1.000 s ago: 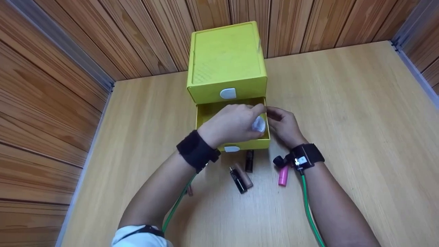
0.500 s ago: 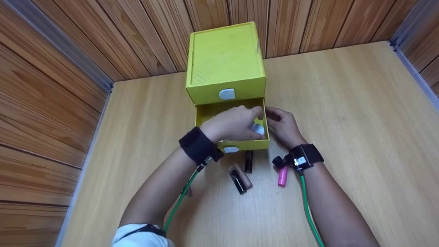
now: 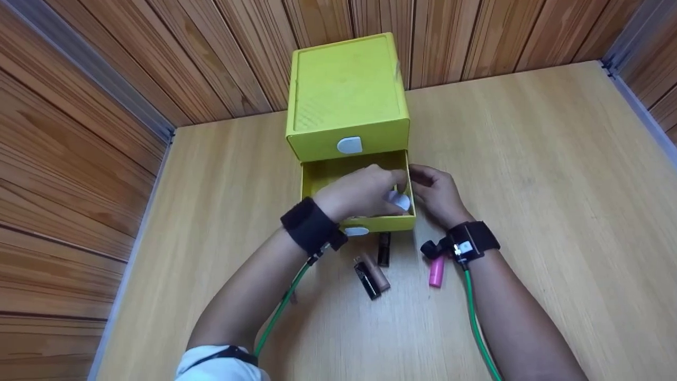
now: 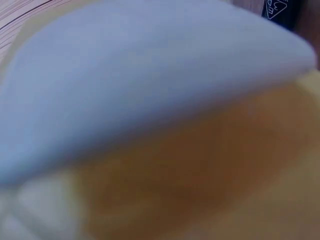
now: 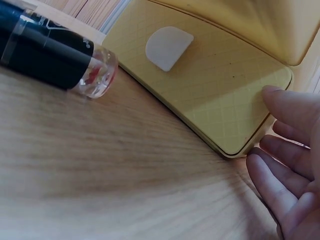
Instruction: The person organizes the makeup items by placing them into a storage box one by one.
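Note:
My left hand [image 3: 365, 190] reaches into the pulled-out lower drawer [image 3: 376, 224] of a yellow drawer box [image 3: 349, 84]. Between its thumb and curled fingers is a small white rounded thing [image 3: 400, 201], partly covered by the hand. Its kind is unclear. Outside the drawer's right wall, my right hand [image 3: 436, 193] has its fingers against the side. The right wrist view shows the right thumb [image 5: 290, 105] at the edge of the yellow drawer front [image 5: 220, 95]. In the left wrist view a blurred pale shape [image 4: 150, 75], apparently the drawer's tab handle, fills the top.
Several cosmetic tubes lie before the drawer: a black tube [image 3: 384, 250], another black tube [image 3: 367, 280], a brownish tube [image 3: 378, 272] and a pink tube [image 3: 436, 272] near my right wrist. Wood-panelled walls [image 3: 444, 37] enclose the table [image 3: 529, 159].
The white thing has moved slightly lower inside the drawer and turned, with my left fingers still around it. My left wrist has shifted a little rightward. The right hand has stayed in place.

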### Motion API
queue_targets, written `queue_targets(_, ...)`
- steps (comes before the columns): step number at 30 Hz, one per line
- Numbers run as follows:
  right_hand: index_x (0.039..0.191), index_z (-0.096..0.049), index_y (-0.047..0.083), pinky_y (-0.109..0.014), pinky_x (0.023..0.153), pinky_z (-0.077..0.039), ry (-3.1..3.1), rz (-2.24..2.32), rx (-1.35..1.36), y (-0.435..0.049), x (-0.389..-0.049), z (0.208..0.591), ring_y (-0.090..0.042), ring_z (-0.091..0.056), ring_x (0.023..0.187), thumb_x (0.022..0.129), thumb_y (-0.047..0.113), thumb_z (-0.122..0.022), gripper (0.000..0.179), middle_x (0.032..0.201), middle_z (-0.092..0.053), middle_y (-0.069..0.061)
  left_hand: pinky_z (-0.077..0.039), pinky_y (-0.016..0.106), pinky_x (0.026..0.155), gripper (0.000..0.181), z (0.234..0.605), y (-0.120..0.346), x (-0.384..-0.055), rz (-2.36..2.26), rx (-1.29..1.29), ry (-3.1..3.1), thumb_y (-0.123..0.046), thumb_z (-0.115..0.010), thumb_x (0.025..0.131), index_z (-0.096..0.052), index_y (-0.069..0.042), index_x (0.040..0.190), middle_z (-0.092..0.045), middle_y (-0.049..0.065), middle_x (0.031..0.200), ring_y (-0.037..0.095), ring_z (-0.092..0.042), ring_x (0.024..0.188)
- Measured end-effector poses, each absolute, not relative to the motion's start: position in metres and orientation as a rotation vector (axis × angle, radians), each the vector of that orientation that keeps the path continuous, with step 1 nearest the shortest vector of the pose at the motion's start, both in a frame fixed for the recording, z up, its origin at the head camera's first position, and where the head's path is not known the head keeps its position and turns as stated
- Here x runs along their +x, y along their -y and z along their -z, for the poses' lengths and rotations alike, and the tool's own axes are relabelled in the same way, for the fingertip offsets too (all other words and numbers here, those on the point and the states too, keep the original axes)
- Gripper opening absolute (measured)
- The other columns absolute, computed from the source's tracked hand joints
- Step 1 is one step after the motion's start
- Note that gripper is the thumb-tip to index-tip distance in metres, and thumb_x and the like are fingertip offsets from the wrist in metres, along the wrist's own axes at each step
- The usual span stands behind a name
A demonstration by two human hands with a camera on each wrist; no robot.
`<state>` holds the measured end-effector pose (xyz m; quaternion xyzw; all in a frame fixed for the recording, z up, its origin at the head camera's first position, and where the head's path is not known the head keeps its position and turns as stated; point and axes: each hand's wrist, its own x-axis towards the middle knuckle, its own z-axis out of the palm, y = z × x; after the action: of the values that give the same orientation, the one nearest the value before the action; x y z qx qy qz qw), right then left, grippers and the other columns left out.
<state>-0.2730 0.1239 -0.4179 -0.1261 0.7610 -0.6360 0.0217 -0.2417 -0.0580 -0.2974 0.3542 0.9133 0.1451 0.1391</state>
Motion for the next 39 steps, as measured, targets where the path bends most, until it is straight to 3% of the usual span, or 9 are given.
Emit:
queue_targets(6, 0.13, -0.058, -0.004, -0.034, 0.099, -0.045, -2.342, 1.999, -0.392, -0.127, -0.281, 0.427, -0.027, -0.057, 0.116, 0.094, 0.006, -0.064, 0.038, 0.125, -0.062, -0.019, -0.049, 0.022, 0.07, 0.026, 0.298, 0.058, -0.24, -0.428, 1.113, -2.633, -0.024, -0.076, 0.086, -0.064, -0.011, 0.105, -0.064, -0.002, 0.091, 0.012, -0.058, 0.077)
queue_targets(16, 0.129, -0.057, -0.007, -0.033, 0.098, -0.045, -2.36, 1.982, -0.387, -0.125, -0.273, 0.41, -0.028, -0.058, 0.115, 0.093, 0.002, -0.063, 0.037, 0.123, -0.062, -0.021, -0.05, 0.02, 0.072, 0.023, 0.298, 0.057, -0.239, -0.4, 1.157, -2.645, -0.021, -0.075, 0.087, -0.066, -0.011, 0.106, -0.067, 0.0, 0.095, 0.011, -0.06, 0.079)
queue_targets(24, 0.127, -0.058, -0.009, -0.039, 0.1, -0.045, -2.376, 2.007, -0.415, -0.126, -0.275, 0.409, -0.03, -0.058, 0.114, 0.092, 0.0, -0.064, 0.036, 0.121, -0.062, -0.022, -0.051, 0.022, 0.072, 0.022, 0.301, 0.055, -0.241, -0.391, 1.17, -2.694, -0.02, -0.077, 0.086, -0.067, -0.01, 0.103, -0.068, 0.0, 0.094, 0.012, -0.063, 0.082)
queue_targets(31, 0.127, -0.058, -0.008, -0.039, 0.102, -0.042, -2.376, 1.991, -0.406, -0.125, -0.273, 0.412, -0.03, -0.057, 0.117, 0.093, 0.001, -0.063, 0.036, 0.124, -0.061, -0.022, -0.049, 0.025, 0.069, 0.024, 0.296, 0.072, -0.235, -0.432, 1.111, -2.662, -0.034, -0.062, 0.097, -0.066, -0.012, 0.104, -0.063, -0.004, 0.09, 0.01, -0.058, 0.078)
queue_targets(39, 0.128, -0.056, -0.009, -0.038, 0.103, -0.042, -2.365, 1.981, -0.422, -0.126, -0.27, 0.414, -0.031, -0.056, 0.118, 0.094, 0.002, -0.062, 0.037, 0.126, -0.06, -0.022, -0.049, 0.026, 0.087, 0.031, 0.284, 0.12, -0.201, -0.71, 1.096, -2.86, -0.033, -0.061, 0.097, -0.065, -0.008, 0.116, -0.068, 0.002, 0.109, 0.015, -0.062, 0.1)
